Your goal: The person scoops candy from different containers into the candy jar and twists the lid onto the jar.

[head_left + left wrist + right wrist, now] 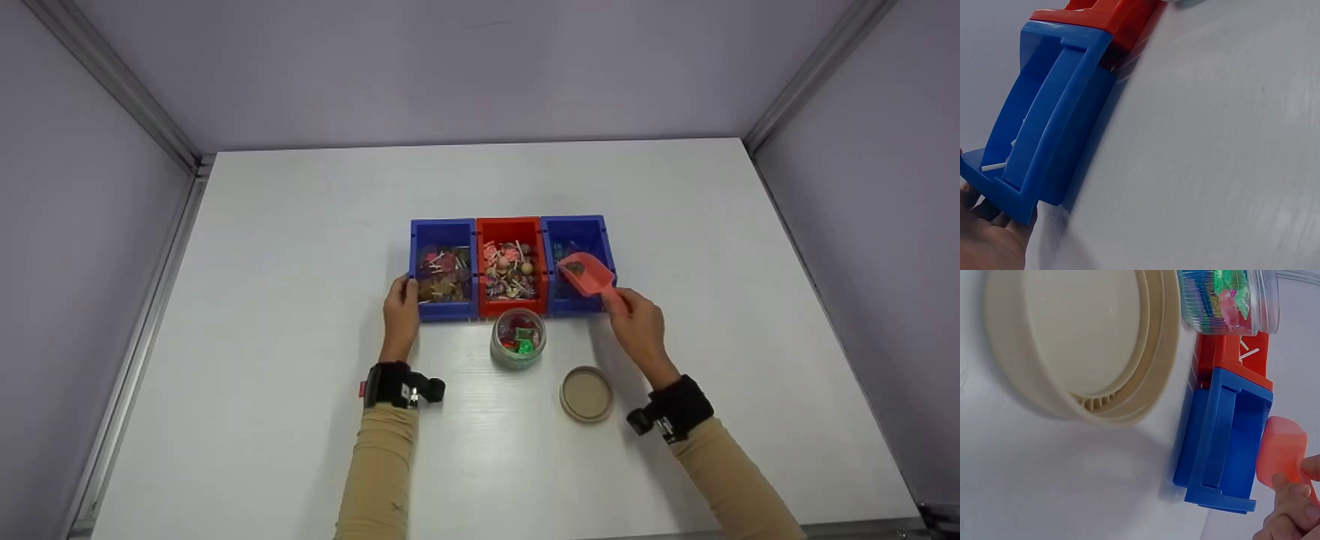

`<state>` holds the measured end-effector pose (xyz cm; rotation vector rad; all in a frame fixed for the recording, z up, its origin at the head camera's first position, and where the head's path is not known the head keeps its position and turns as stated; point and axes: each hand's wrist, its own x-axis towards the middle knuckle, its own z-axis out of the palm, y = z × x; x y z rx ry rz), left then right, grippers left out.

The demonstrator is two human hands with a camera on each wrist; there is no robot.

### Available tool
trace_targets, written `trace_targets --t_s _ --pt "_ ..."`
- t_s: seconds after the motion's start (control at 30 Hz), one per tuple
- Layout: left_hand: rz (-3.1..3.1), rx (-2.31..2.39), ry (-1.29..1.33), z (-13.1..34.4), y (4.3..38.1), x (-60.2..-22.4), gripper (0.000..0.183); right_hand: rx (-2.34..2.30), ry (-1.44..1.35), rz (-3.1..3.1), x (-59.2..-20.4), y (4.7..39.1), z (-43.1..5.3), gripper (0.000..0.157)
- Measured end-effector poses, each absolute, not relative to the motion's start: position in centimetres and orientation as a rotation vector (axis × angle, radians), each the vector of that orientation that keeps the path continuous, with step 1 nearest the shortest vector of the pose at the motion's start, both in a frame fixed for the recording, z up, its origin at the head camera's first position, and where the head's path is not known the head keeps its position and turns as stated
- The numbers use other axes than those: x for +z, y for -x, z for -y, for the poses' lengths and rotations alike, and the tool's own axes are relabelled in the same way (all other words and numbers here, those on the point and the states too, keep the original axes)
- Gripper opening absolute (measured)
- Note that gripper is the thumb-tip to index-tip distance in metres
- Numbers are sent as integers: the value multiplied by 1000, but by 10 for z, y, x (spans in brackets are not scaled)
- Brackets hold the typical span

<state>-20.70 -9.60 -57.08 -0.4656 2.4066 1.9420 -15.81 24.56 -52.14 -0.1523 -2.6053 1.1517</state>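
My right hand [640,328] grips the handle of a pink scoop [594,277], its bowl over the right blue bin [576,226] with a small dark greenish piece in it. A few wrapped candies show low in that bin. My left hand [400,319] holds the outer side of the left blue bin [445,312], which contains lollipops; in the left wrist view, the fingers [994,239] lie against the bin's end wall. Between the blue bins sits a red bin [511,307], also with lollipops.
In front of the red bin stands an uncapped clear jar [516,361] with colourful wrapped candies inside. A round beige lid [586,394] lies on the white table [300,247] to the jar's right. Pale walls enclose the table at the back and sides.
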Motion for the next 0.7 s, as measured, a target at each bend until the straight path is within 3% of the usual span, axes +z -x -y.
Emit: trace_targets --t_s 0.7 --pt "-2417 1944 439 97 208 -573 44 1179 53 2614 -508 141 -245 17"
